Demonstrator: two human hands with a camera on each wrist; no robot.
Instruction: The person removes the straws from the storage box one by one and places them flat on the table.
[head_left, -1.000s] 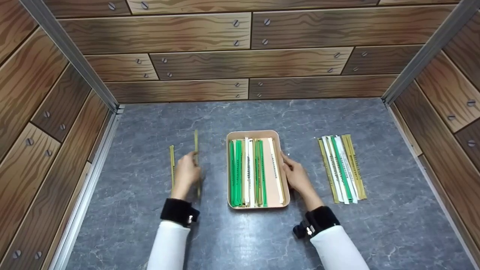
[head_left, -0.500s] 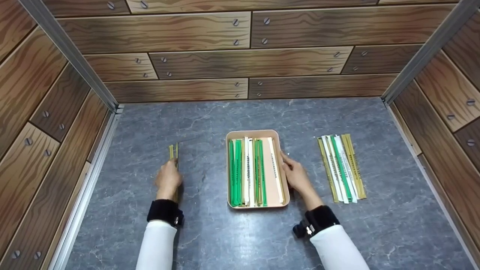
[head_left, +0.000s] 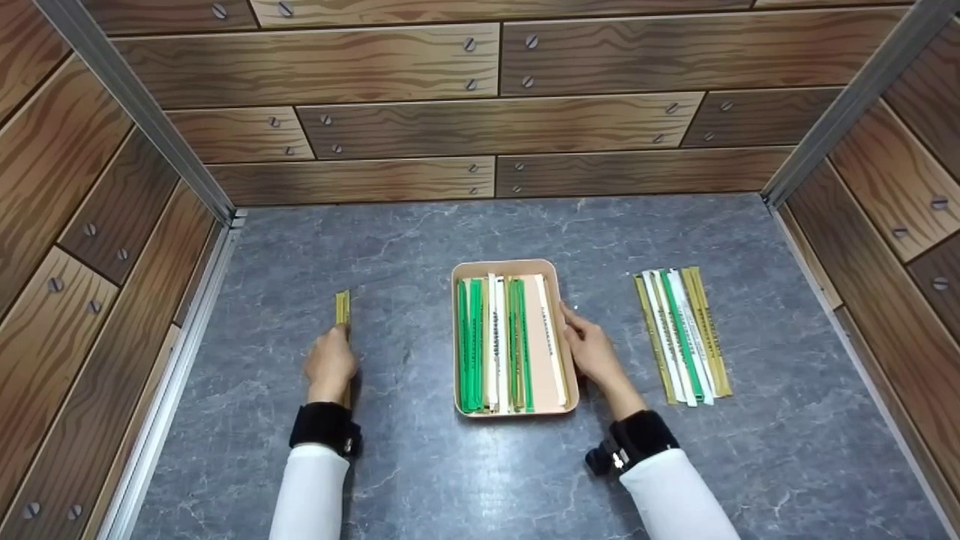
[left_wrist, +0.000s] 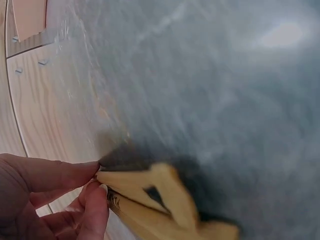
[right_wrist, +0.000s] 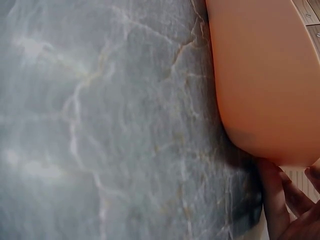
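A peach tray sits at the middle of the grey table and holds several green, white and gold paper-wrapped strips lying lengthwise. My right hand rests with straight fingers against the tray's right wall; its fingertips touch the wall's base. At the left, my left hand pinches the near part of a gold strip that lies low on the table beside another one. In the left wrist view, the thumb and a finger pinch the yellow strip ends.
A tidy row of gold, white and green strips lies on the table right of the tray. Wood-pattern walls close in the table on the left, back and right, with a metal rail along the left edge.
My left hand carried a gold strip leftward, away from the tray, and lowered it beside the gold strip lying at the left. The right hand stayed on the tray.
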